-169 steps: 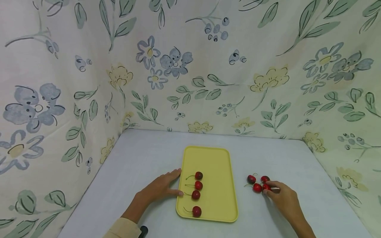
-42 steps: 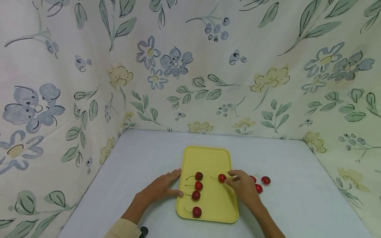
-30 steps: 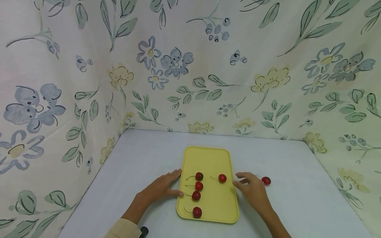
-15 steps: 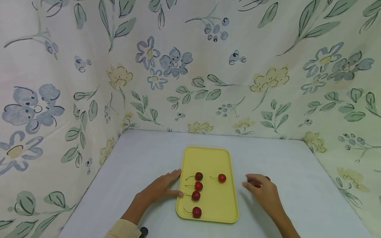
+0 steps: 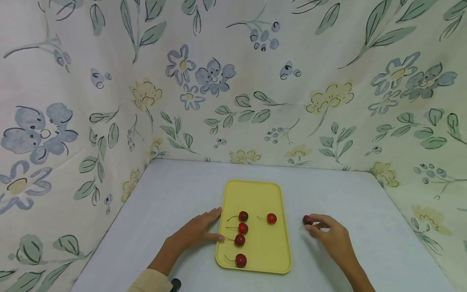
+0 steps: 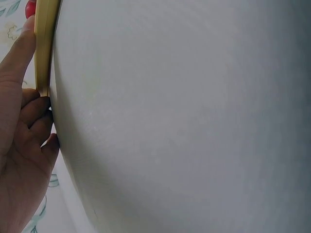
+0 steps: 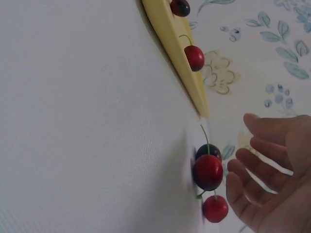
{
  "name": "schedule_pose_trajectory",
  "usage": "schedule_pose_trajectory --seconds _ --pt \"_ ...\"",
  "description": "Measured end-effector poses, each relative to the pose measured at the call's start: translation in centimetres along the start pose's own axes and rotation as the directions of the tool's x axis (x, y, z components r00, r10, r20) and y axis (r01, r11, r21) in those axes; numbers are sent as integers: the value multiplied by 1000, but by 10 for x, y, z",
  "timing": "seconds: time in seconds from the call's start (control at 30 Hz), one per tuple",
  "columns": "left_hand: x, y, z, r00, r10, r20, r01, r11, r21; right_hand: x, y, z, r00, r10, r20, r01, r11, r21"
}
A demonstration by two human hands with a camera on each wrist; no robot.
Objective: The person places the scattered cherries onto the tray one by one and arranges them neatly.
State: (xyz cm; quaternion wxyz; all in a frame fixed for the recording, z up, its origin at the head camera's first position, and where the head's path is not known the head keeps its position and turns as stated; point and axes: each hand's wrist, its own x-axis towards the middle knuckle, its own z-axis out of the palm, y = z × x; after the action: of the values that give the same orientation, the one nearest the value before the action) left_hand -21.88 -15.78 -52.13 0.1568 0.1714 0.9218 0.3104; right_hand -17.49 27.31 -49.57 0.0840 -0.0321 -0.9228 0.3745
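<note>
Along the left edge of the yellow tray (image 5: 262, 194) my left hand (image 5: 197, 229) rests with extended fingers, its thumb (image 6: 22, 51) on the rim. Several red cherries (image 5: 239, 240) with stems form a column on the tray's left half. One more cherry (image 5: 271, 218) lies further right on it. My right hand (image 5: 330, 233) hovers at a small group of cherries on the table, thumb and fingers apart, holding nothing. A dark cherry (image 5: 307, 220) shows past its fingertips. The right wrist view shows two redder cherries (image 7: 208, 172) beside it, hidden by the hand in the head view.
A white table (image 5: 175, 182) carries the tray and loose cherries. Floral cloth (image 5: 233, 89) hangs around its back and sides. A dark object (image 5: 176, 284) sits by the left sleeve (image 5: 151, 280).
Earlier my right hand held a cherry in the right group. That cherry now lies on the tray's right half, released, and the hand has moved back right to the remaining cherries. Left hand unchanged.
</note>
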Motion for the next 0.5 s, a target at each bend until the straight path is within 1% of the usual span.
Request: schedule_pose_trajectory --seconds 0.1,0.27,0.5 --pt "0 -1 0 1000 5 -1 -5 1000 2 -1 3 -3 1000 18 9 -18 1000 1" --pt "0 -1 0 1000 9 -3 -9 1000 8 -3 8 -7 999 39 18 -38 998 -44" --pt "-1 1 0 1000 1 -2 -1 1000 0 -1 14 -12 991 106 86 -101 993 -58"
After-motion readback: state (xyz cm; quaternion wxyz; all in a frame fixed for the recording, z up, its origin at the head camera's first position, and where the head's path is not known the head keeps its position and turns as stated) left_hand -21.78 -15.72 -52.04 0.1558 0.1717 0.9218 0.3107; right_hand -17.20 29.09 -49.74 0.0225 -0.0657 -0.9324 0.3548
